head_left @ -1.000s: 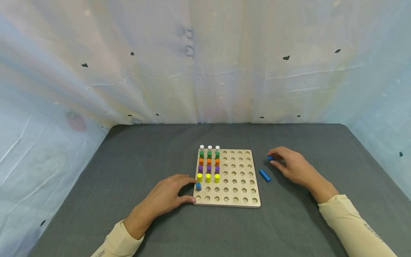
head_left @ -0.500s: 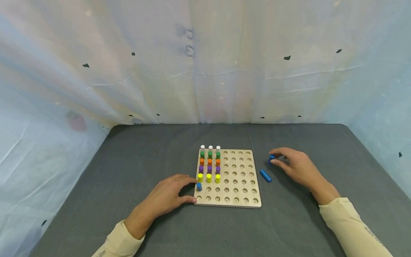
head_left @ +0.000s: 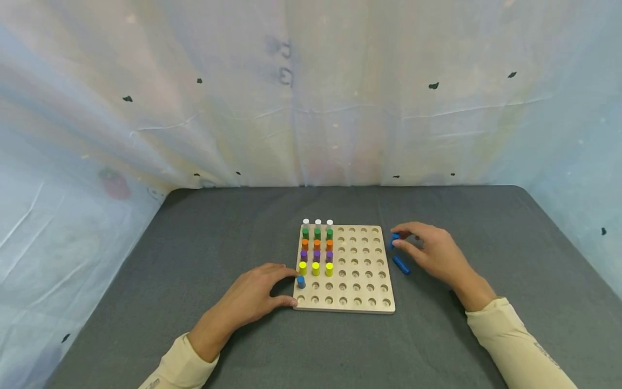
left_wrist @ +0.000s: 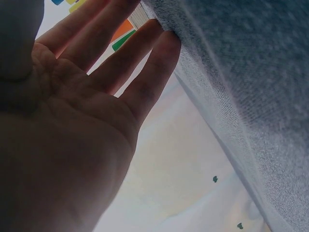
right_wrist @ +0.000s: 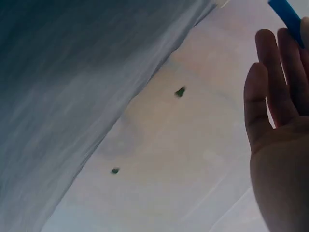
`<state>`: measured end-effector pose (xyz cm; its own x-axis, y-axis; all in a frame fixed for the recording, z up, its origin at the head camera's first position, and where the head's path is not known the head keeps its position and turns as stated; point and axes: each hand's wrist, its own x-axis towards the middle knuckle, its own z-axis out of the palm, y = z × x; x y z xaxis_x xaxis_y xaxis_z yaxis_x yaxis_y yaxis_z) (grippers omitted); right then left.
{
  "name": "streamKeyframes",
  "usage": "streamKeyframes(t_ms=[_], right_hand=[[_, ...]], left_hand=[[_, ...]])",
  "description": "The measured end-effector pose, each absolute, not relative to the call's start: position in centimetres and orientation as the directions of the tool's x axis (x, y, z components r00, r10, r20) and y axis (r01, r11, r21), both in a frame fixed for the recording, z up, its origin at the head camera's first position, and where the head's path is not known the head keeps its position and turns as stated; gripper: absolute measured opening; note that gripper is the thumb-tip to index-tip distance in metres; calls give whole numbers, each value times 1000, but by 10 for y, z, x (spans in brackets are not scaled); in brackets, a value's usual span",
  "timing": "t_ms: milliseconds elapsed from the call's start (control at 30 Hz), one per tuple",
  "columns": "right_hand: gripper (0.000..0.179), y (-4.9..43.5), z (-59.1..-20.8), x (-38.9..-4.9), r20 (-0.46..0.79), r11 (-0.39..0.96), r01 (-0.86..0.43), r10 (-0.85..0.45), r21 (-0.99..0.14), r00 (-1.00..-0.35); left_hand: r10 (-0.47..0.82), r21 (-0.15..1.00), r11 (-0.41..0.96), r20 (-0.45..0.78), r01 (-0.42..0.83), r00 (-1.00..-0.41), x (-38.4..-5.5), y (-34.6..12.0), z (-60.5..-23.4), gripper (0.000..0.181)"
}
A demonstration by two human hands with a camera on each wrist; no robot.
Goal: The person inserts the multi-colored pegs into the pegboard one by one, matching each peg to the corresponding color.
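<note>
A square wooden pegboard lies on the dark table, dotted with round holes. Three pegs of each colour stand in rows at its left: white, green, orange, purple and yellow. One blue peg stands in the row nearer me. My left hand rests at the board's left edge, thumb and index finger spread along it. Between thumb and fingertips, my right hand pinches another blue peg just right of the board. A third blue peg lies on the table below that hand.
Grey cloth covers the table under the board. Pale curtains with dark marks hang behind its far edge and along both sides.
My right hand has lifted the blue peg off the table and carried it left, close to the board's right edge. My left hand has stayed in place.
</note>
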<state>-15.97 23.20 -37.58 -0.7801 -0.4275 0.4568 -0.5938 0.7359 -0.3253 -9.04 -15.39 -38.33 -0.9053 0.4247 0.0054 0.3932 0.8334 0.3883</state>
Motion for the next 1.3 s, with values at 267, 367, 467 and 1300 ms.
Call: streamKeyframes(t_ms=[267, 367, 467, 1300], right_hand=[[30, 207, -375, -154, 462, 696, -655, -496, -294, -735], [30, 199, -375, -153, 465, 678, -680, -524, -279, -714], [31, 192, -374, -151, 472, 654, -707, -551, -268, -688], [29, 138, -376, -144, 494, 372, -890, -741, -263, -455]], left_hand=[[421, 387, 837, -5, 386, -907, -90, -153, -382, 56], [414, 388, 841, -12, 378, -910, -91, -152, -381, 56], [412, 388, 842, -16, 374, -911, -91, -152, -381, 56], [430, 388, 833, -7, 394, -903, -92, -154, -383, 56]])
